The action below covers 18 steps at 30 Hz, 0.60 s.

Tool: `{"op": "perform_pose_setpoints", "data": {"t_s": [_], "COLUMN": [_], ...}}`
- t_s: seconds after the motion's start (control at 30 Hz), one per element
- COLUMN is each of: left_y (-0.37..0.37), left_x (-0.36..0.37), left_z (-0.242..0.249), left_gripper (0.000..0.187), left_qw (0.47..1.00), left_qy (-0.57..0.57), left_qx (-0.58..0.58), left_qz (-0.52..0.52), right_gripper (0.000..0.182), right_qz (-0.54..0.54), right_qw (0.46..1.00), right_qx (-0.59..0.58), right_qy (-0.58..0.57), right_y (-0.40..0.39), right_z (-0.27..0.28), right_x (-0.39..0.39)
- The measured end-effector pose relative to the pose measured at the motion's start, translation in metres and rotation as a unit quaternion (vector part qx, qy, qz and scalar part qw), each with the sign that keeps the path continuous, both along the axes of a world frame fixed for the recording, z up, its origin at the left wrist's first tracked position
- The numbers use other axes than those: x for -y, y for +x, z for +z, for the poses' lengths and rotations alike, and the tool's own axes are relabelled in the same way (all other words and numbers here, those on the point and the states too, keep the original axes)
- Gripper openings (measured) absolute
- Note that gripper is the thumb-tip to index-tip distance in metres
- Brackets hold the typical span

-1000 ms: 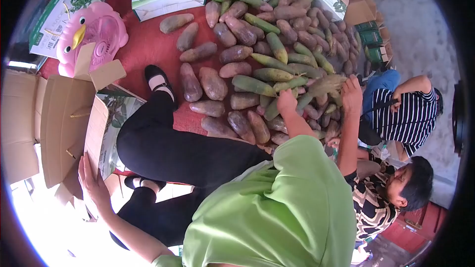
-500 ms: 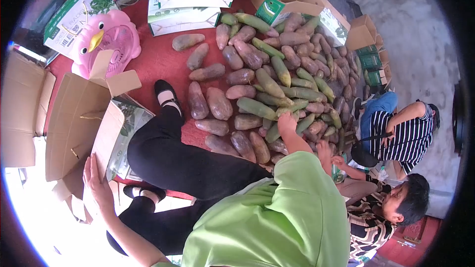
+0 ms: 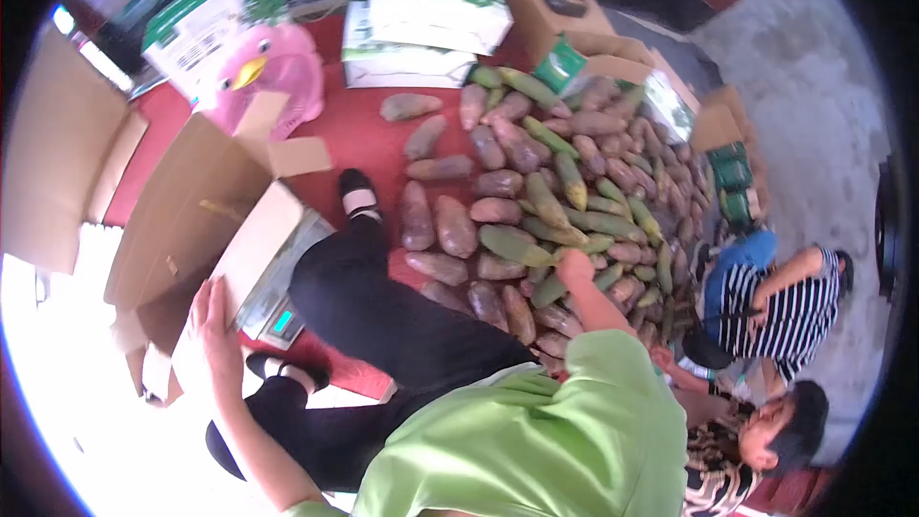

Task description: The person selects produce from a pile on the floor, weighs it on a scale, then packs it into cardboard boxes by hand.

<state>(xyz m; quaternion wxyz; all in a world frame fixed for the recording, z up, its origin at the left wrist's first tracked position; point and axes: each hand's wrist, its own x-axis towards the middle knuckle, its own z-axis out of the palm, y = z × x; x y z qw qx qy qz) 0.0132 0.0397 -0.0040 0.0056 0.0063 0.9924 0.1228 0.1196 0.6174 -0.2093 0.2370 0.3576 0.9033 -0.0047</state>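
Note:
My right hand (image 3: 576,270) reaches into a large heap of long green and purplish-brown vegetables that look like radishes. Its fingers close round the narrow end of a green radish (image 3: 515,245), which lies on top of the heap. Over on the left, my left hand (image 3: 214,325) rests with outstretched fingers against the edge of an open cardboard carton (image 3: 251,241). This carton stands beside my knee, with a lit green display (image 3: 284,323) low at its side. Many purplish radishes (image 3: 456,226) have a glossy surface, like plastic wrap.
A pink duck-shaped plastic item (image 3: 273,77) and white-green printed cartons (image 3: 440,5) stand at the back. More open boxes (image 3: 728,134) edge the heap on the right. Two people sit at the right, one in a striped shirt (image 3: 780,316). Red carpet (image 3: 359,129) covers the floor.
The whole view has shifted, so things appear lower and further right. My right hand stays at the green radish's end. A co-worker's hand near my right arm has drawn back.

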Motion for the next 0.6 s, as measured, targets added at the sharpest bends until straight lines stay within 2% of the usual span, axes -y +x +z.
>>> {"op": "perform_pose_setpoints", "data": {"t_s": [0.1, 0.17, 0.23, 0.27, 0.3, 0.37, 0.4, 0.5, 0.57, 0.6], "left_y": [0.004, 0.005, 0.009, 0.011, 0.011, 0.015, 0.015, 0.016, 0.016, 0.017], "left_x": [-0.003, 0.001, -0.006, -0.005, -0.002, -0.001, 0.001, 0.003, 0.002, 0.003], "left_z": [0.010, 0.001, 0.011, 0.010, 0.005, 0.002, 0.001, 0.000, -0.001, -0.002], "left_gripper": [0.056, 0.053, 0.041, 0.040, 0.041, 0.042, 0.045, 0.045, 0.046, 0.046], "left_qw": [1.000, 1.000, 0.999, 0.999, 0.999, 0.999, 0.999, 0.998, 0.999, 0.999], "left_qy": [-0.028, -0.004, -0.044, -0.024, -0.014, -0.019, -0.034, -0.051, -0.039, -0.036], "left_qx": [0.004, -0.010, -0.012, -0.029, -0.030, -0.032, -0.036, -0.039, -0.033, -0.034], "left_qz": [-0.001, 0.007, 0.010, 0.003, 0.002, 0.005, -0.003, -0.009, -0.003, -0.004], "right_gripper": [0.018, 0.020, 0.021, 0.017, 0.017, 0.015, 0.014, 0.012, 0.010, 0.009], "right_qz": [0.015, 0.072, 0.066, 0.095, 0.105, 0.168, 0.180, 0.236, 0.256, 0.197], "right_qw": [0.996, 0.971, 0.958, 0.946, 0.945, 0.916, 0.905, 0.871, 0.833, 0.833], "right_qx": [-0.093, -0.215, -0.253, -0.277, -0.274, -0.341, -0.354, -0.414, -0.453, -0.451], "right_qy": [0.001, -0.078, -0.121, -0.139, -0.144, -0.129, -0.151, -0.117, -0.186, -0.253], "right_y": [-0.019, -0.029, -0.054, -0.066, -0.078, -0.103, -0.114, -0.138, -0.153, -0.157], "right_z": [0.027, 0.028, 0.046, 0.052, 0.067, 0.103, 0.111, 0.162, 0.195, 0.224], "right_x": [0.009, -0.003, 0.013, 0.019, 0.034, 0.071, 0.076, 0.099, 0.104, 0.121]}}
